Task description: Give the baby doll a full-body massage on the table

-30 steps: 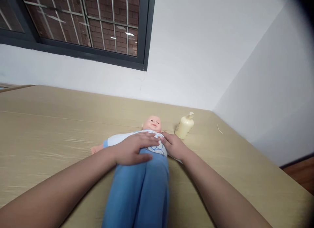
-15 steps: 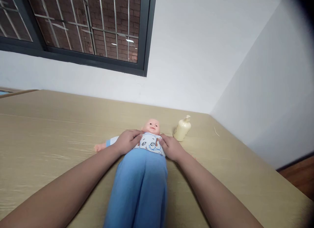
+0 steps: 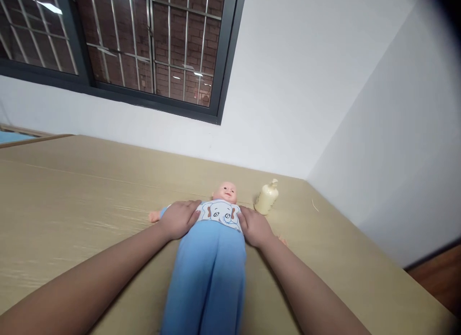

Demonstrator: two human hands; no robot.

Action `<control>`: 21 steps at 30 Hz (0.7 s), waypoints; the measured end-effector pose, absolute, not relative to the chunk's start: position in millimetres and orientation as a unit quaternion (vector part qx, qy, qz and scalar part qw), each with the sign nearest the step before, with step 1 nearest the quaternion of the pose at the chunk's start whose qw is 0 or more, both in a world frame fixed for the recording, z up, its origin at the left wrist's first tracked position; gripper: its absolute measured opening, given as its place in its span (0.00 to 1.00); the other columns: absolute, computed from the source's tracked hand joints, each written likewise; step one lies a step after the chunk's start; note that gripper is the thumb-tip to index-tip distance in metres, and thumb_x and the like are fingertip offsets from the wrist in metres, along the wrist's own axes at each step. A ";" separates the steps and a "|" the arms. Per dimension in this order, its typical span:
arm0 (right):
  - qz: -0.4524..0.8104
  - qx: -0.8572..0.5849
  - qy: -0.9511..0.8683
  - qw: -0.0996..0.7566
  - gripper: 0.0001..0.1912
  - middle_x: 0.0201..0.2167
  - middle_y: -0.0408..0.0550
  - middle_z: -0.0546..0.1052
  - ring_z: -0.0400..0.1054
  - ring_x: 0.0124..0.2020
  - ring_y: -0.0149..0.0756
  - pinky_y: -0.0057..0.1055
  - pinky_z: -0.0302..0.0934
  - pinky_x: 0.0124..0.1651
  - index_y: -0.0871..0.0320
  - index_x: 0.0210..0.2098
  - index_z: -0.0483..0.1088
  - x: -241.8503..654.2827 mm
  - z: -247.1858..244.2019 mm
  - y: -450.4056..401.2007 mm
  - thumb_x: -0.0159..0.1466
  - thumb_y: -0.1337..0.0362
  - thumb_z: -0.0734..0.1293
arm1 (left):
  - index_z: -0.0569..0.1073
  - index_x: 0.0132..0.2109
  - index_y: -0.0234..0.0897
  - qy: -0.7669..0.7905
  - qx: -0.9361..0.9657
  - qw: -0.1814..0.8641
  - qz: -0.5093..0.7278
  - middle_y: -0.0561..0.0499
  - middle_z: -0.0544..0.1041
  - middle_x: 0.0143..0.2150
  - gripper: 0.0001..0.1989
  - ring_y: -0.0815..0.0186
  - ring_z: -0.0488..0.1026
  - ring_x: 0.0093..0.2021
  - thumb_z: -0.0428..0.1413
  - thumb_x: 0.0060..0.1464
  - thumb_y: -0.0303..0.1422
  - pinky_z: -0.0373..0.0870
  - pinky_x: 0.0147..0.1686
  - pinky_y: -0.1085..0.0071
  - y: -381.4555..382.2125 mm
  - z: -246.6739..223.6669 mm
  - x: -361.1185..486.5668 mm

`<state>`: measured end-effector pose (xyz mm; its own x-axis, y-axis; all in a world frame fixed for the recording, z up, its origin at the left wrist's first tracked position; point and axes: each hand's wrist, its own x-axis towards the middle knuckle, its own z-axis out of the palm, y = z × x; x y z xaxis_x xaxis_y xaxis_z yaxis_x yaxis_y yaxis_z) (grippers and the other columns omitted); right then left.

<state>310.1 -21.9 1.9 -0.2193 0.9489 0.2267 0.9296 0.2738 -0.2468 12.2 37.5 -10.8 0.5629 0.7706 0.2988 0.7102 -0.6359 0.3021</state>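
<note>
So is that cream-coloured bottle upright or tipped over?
Upright: the bottle stands on its base on the table, with its pump top pointing up.

The tan table (image 3: 342, 258) bears a face-up doll (image 3: 212, 263), an upright cream bottle (image 3: 267, 199) and a thin strip (image 3: 315, 205).

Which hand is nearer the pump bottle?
The right hand; the pump bottle stands just beyond it. The left hand is at the other side of the doll.
</note>
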 end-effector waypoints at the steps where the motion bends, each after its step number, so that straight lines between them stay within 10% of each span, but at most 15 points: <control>1: 0.026 -0.602 -0.782 0.162 0.27 0.48 0.55 0.78 0.72 0.48 0.46 0.36 0.58 0.46 0.56 0.57 0.67 312.3 1.8 -25.5 0.76 0.50 0.46 | 0.70 0.64 0.36 0.424 0.881 0.063 0.200 0.37 0.76 0.59 0.27 0.49 0.73 0.58 0.40 0.69 0.44 0.65 0.57 0.55 35.9 -13.0 4.1; 9: 0.020 -0.613 -0.783 0.104 0.27 0.53 0.56 0.76 0.69 0.52 0.52 0.42 0.59 0.51 0.53 0.64 0.63 348.6 -2.7 -55.8 0.73 0.46 0.54 | 0.70 0.63 0.39 0.487 0.859 0.043 0.151 0.39 0.75 0.59 0.27 0.47 0.73 0.56 0.45 0.66 0.48 0.67 0.53 0.56 27.3 -14.3 -46.7; 14: 0.144 -0.685 -0.708 0.093 0.25 0.46 0.50 0.80 0.73 0.45 0.49 0.37 0.62 0.42 0.50 0.49 0.75 383.1 9.5 -63.9 0.57 0.45 0.73 | 0.74 0.60 0.41 0.540 0.820 0.096 0.165 0.40 0.75 0.59 0.29 0.46 0.73 0.55 0.54 0.57 0.51 0.68 0.52 0.56 30.6 -9.7 -62.5; 21: 0.151 -0.717 -0.674 0.092 0.15 0.37 0.49 0.80 0.73 0.35 0.44 0.33 0.57 0.33 0.53 0.37 0.76 403.4 21.8 -65.6 0.54 0.51 0.74 | 0.80 0.48 0.41 0.544 0.817 0.117 0.150 0.44 0.78 0.52 0.21 0.49 0.73 0.54 0.58 0.51 0.47 0.68 0.50 0.63 43.7 -5.4 -85.8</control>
<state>403.4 -65.6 21.8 0.0450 0.9947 -0.0921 0.9391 -0.0736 -0.3356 -85.8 43.7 -5.4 0.3636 0.9240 0.1186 0.8539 -0.3815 0.3540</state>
